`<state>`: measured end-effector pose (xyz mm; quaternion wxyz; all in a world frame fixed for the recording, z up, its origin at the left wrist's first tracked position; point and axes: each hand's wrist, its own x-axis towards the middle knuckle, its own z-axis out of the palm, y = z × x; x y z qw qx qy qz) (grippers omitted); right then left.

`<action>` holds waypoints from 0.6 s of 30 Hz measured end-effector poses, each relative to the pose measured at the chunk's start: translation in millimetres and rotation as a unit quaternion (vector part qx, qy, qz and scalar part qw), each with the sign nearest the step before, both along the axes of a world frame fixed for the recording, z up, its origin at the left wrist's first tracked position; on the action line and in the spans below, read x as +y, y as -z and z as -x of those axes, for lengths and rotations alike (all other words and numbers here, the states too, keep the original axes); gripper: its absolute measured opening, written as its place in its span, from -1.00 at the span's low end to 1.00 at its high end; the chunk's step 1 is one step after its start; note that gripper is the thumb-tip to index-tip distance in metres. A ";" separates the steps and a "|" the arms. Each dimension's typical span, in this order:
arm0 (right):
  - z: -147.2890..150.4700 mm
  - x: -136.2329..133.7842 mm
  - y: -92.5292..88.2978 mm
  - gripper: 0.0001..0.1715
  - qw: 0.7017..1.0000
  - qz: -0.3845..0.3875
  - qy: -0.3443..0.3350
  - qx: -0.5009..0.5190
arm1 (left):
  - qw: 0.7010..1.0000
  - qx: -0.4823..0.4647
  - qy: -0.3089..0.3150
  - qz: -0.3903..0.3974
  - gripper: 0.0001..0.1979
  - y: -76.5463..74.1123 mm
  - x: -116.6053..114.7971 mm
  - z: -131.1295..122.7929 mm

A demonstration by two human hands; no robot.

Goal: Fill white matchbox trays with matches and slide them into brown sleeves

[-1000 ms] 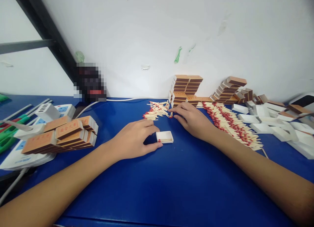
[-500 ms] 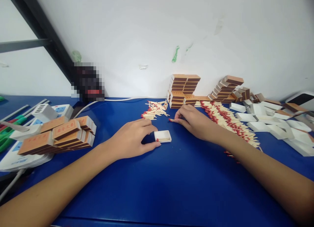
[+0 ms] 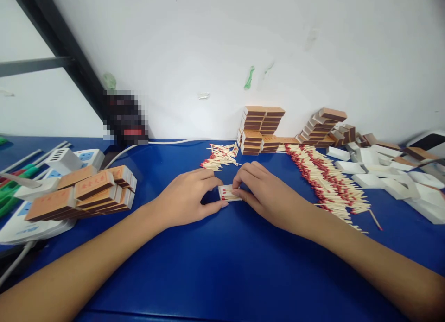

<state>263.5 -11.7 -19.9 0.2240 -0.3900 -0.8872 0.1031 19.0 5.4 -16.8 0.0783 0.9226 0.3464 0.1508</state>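
Observation:
A small white matchbox tray (image 3: 229, 187) lies on the blue table with a few red-headed matches (image 3: 227, 191) inside. My left hand (image 3: 191, 197) steadies the tray at its left end, the thumb at the front corner and the fingers behind. Over the tray's right side, my right hand (image 3: 260, 190) has its thumb and fingers pinched together, on matches whose red heads point left in the tray. The fingers hide the tray's right end. Behind the tray lies a loose pile of matches (image 3: 220, 156).
Stacked matchboxes (image 3: 262, 123) stand against the wall, with a leaning stack (image 3: 321, 125) beside them. Long rows of matches (image 3: 327, 183) and many white trays (image 3: 375, 167) lie to the right. More matchboxes (image 3: 93, 185) sit on a power strip (image 3: 48, 229) at left.
My right hand has moved left and toward me with the matches, from behind the tray to over it. More match heads show in the tray. My left hand has stayed put.

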 end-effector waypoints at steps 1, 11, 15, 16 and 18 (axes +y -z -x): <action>0.4 0.0 0.4 -0.88 1.000 -0.007 -0.002 -0.001 | 1.000 0.001 0.001 0.000 -0.68 0.1 0.0 0.0; -46.5 44.7 9.8 -0.82 0.995 0.023 0.092 -0.015 | 1.000 0.001 0.005 0.008 -0.66 -0.5 0.7 0.4; -46.5 47.4 11.1 -0.78 0.996 0.050 0.075 -0.010 | 1.000 0.002 0.004 0.014 -0.66 -1.0 0.8 0.5; -43.1 44.1 9.6 -0.78 0.996 0.048 0.073 -0.005 | 1.000 0.001 0.004 0.013 -0.65 -0.9 0.8 0.4; -32.9 33.4 5.4 -0.78 0.997 0.049 0.067 0.011 | 1.000 0.000 0.006 0.009 -0.65 -0.5 0.7 0.1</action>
